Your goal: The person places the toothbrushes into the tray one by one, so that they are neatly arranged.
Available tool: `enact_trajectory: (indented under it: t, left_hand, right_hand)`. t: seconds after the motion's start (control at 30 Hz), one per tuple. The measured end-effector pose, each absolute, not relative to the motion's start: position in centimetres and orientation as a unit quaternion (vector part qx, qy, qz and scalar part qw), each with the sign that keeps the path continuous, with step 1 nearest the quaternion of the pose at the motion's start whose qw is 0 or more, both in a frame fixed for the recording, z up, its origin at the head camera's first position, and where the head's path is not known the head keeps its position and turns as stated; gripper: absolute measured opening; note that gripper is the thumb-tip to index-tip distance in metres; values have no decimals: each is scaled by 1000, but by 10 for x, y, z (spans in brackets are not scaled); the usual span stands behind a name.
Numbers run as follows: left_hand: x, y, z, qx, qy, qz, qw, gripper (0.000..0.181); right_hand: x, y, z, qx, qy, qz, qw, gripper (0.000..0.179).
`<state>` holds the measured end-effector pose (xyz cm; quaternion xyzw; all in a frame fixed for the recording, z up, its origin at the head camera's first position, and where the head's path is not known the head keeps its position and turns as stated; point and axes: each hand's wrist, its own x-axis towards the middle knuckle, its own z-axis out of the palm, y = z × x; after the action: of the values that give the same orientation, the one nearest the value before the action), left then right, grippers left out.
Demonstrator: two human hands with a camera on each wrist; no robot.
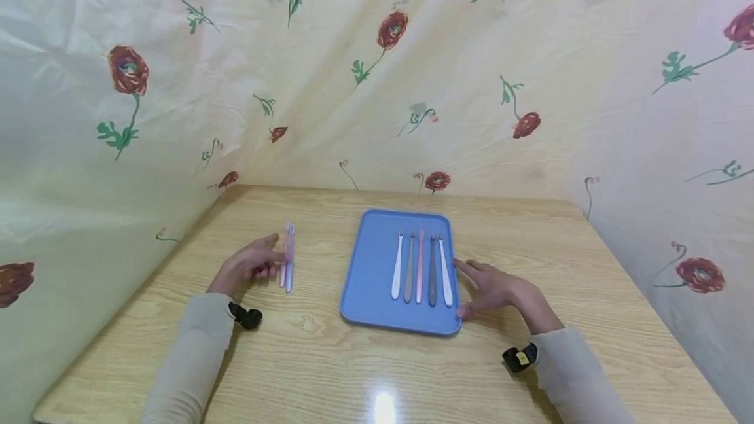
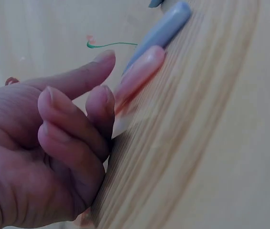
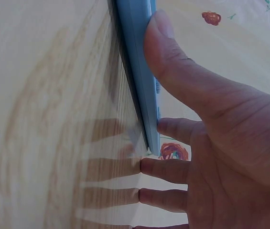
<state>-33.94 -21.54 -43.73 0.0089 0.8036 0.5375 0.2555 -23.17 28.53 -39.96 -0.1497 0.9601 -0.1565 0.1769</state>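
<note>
In the head view, a pink toothbrush (image 1: 284,260) and a lavender-blue toothbrush (image 1: 290,264) lie side by side on the table. My left hand (image 1: 256,259) rests just left of them, one digit reaching to the pink one; several of its fingers are bent, and nothing is gripped. The handle ends of the pink toothbrush (image 2: 142,71) and the blue one (image 2: 166,28) show beyond that hand in the left wrist view. A blue tray (image 1: 371,267) carries several toothbrushes in a row. Against its right rim, my right hand (image 1: 491,286) rests with spread fingers, its thumb touching the edge.
On the tray, white, grey, pink and dark grey toothbrushes (image 1: 432,273) lie parallel toward the right side. Wooden table surface (image 1: 318,358) surrounds the tray. A flowered cloth (image 1: 330,97) hangs behind and along both sides.
</note>
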Motion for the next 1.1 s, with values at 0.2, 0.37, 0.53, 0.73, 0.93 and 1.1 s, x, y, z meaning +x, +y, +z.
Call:
enact_trajectory:
  t: [0.2, 0.37, 0.53, 0.73, 0.93, 1.1]
  left_hand:
    - [-339, -211, -439, 5, 815, 526, 243, 103]
    - [-338, -207, -439, -1, 822, 521, 233, 106]
    - [-339, -207, -439, -7, 828, 513, 226, 103]
    - [-337, -212, -439, -4, 821, 522, 230, 100]
    - [-336, -217, -437, -18, 827, 513, 230, 98]
    - [-335, -222, -436, -27, 830, 508, 229, 94]
  right_hand:
    - [-232, 287, -399, -150, 959, -158, 179, 112]
    - [-233, 288, -398, -146, 960, -156, 182, 111]
    - [-233, 287, -397, -140, 960, -156, 188, 111]
    - [-233, 286, -399, -145, 959, -157, 187, 112]
    - [-234, 286, -400, -149, 959, -156, 186, 111]
    - [-234, 287, -400, -148, 958, -158, 189, 112]
